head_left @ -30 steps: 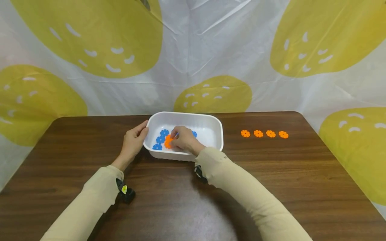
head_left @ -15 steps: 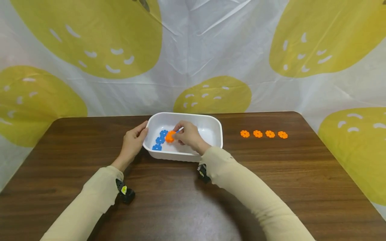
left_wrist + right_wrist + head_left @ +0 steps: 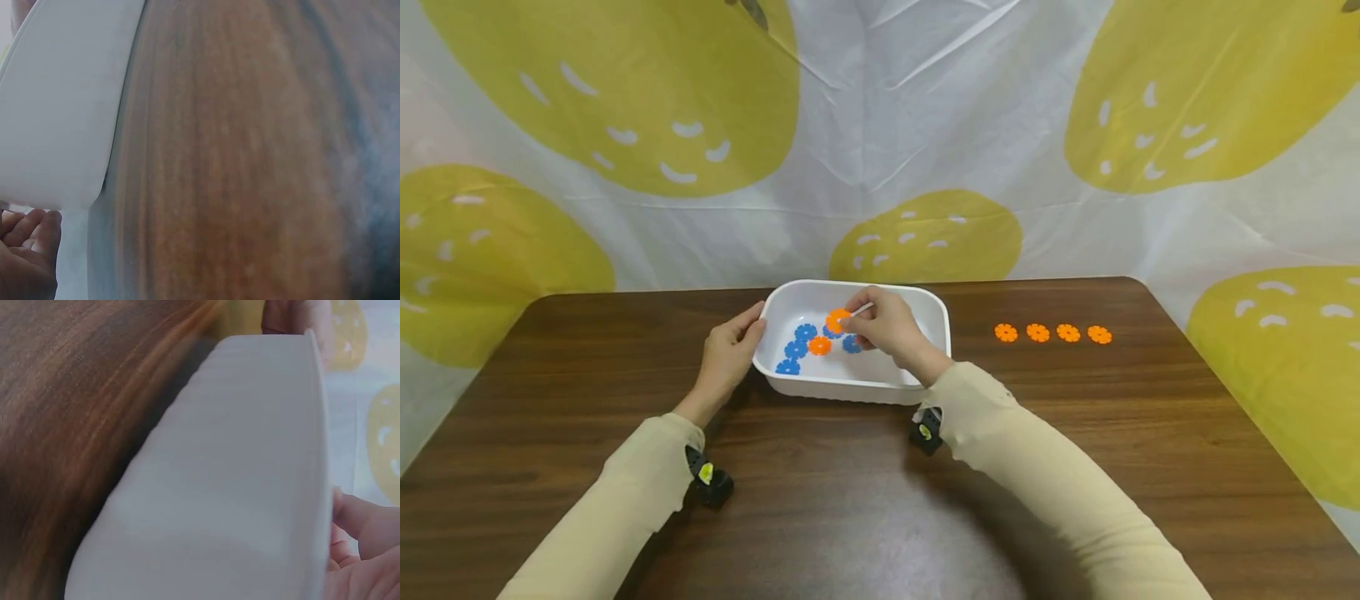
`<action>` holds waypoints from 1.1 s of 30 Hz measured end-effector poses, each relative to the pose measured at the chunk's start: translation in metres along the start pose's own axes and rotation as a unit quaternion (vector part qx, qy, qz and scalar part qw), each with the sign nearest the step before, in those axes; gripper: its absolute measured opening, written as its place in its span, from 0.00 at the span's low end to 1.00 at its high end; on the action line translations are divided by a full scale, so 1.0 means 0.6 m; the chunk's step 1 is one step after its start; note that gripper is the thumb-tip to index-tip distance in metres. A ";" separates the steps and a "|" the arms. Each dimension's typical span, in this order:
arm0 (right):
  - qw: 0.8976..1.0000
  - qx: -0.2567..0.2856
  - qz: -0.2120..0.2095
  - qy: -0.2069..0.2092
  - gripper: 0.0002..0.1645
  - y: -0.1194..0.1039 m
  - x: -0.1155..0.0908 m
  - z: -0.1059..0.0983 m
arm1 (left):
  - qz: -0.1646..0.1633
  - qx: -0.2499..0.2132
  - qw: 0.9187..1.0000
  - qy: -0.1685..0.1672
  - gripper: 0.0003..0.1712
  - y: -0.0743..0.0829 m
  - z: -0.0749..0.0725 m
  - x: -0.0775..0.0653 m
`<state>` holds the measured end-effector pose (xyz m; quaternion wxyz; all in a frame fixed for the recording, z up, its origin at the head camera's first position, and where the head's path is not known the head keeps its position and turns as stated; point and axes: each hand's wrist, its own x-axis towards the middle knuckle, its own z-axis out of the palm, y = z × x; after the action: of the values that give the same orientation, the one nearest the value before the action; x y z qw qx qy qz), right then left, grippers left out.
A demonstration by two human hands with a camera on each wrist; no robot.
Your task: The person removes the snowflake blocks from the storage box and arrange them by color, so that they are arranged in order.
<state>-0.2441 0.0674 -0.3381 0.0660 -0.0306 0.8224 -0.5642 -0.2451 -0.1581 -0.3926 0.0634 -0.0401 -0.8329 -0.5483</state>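
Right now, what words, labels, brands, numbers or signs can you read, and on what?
No readable text in any view.
White plastic basin: no lettering on the sides that show.
Orange flower-shaped discs, blue flower-shaped discs: too small to tell if any marking is there.
Black wrist cameras: each bears a yellow-green spot, too small to read.
Patterned cloth backdrop: print only, no lettering.

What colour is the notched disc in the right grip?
Orange; the notched disc in the right grip shows best in the head view.
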 end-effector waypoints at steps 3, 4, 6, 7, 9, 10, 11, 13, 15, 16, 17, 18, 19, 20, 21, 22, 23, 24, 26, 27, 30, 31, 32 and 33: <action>1.000 0.012 -0.001 0.003 0.12 -0.004 -0.005 -0.012 | 0.001 0.002 1.000 0.000 0.24 0.002 0.000 -0.002; 1.000 0.017 -0.003 0.005 0.12 -0.005 -0.006 -0.016 | 0.001 0.002 1.000 -0.001 0.24 0.001 0.000 -0.001; 1.000 0.026 -0.004 0.008 0.12 -0.007 -0.008 -0.026 | 0.002 0.002 1.000 0.000 0.24 0.000 -0.001 -0.001; 0.999 0.030 -0.004 0.011 0.12 -0.007 -0.009 -0.031 | 0.002 0.003 1.000 0.000 0.24 0.000 -0.001 -0.001; 0.999 0.036 -0.003 0.017 0.12 -0.008 -0.011 -0.043 | 0.004 0.001 1.000 0.002 0.24 0.000 -0.002 0.000; 0.999 0.038 0.000 0.021 0.12 -0.008 -0.012 -0.050 | 0.004 0.002 1.000 0.003 0.24 0.000 -0.002 0.000; 0.999 0.041 0.004 0.025 0.12 -0.007 -0.013 -0.057 | 0.005 0.002 1.000 0.004 0.24 0.000 -0.003 0.000; 0.998 0.045 0.013 0.033 0.12 -0.004 -0.015 -0.071 | 0.005 0.004 1.000 0.005 0.24 0.000 -0.005 -0.001; 0.997 0.055 0.022 0.043 0.13 0.000 -0.016 -0.084 | 0.005 0.007 1.000 0.006 0.24 0.000 -0.006 -0.002; 0.997 0.060 0.026 0.048 0.13 0.003 -0.017 -0.091 | 0.005 0.009 1.000 0.007 0.24 -0.001 -0.007 -0.002; 0.996 0.063 0.028 0.055 0.13 0.005 -0.017 -0.098 | 0.004 0.010 1.000 0.007 0.24 -0.001 -0.008 -0.002; 0.995 0.068 0.028 0.061 0.13 0.009 -0.017 -0.104 | 0.003 0.010 1.000 0.008 0.24 0.000 -0.008 -0.002; 0.995 0.074 0.027 0.067 0.14 0.012 -0.018 -0.111 | 0.002 0.010 1.000 0.009 0.24 0.000 -0.009 -0.002; 0.994 0.079 0.026 0.074 0.14 0.016 -0.018 -0.118 | 0.001 0.009 1.000 0.010 0.24 0.000 -0.009 -0.003; 0.993 0.085 0.025 0.080 0.14 0.020 -0.018 -0.124 | 0.000 0.008 1.000 0.010 0.23 0.001 -0.009 -0.003; 0.992 0.088 0.024 0.086 0.14 0.025 -0.018 -0.131 | -0.002 0.007 1.000 0.009 0.23 0.001 -0.009 -0.003; 0.992 0.092 0.021 0.090 0.14 0.029 -0.019 -0.138 | -0.004 0.006 1.000 0.008 0.23 0.002 -0.009 -0.003; 0.991 0.098 0.021 0.094 0.13 0.034 -0.019 -0.146 | -0.005 0.005 1.000 0.008 0.23 0.002 -0.009 -0.003; 0.989 0.102 0.022 0.102 0.13 0.043 -0.022 -0.160 | -0.007 0.003 1.000 0.005 0.24 0.003 -0.009 -0.004; 0.989 0.104 0.023 0.105 0.12 0.048 -0.023 -0.167 | -0.008 0.003 1.000 0.004 0.24 0.004 -0.009 -0.004; 0.987 0.103 0.032 0.117 0.10 0.060 -0.029 -0.189 | -0.008 0.002 1.000 0.001 0.24 0.005 -0.010 -0.004; 0.987 0.100 0.037 0.121 0.10 0.064 -0.031 -0.196 | -0.007 0.001 1.000 0.001 0.24 0.005 -0.010 -0.004; 0.986 0.102 0.042 0.124 0.09 0.067 -0.034 -0.203 | -0.007 0.001 1.000 0.001 0.24 0.005 -0.010 -0.003; 0.986 0.101 0.048 0.126 0.09 0.071 -0.036 -0.210 | -0.007 0.000 1.000 0.001 0.24 0.005 -0.010 -0.003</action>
<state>-0.2395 0.2020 -0.3312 -0.0084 0.0876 0.7635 -0.6398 -0.2423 -0.1625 -0.3877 0.0602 -0.0341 -0.8333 -0.5484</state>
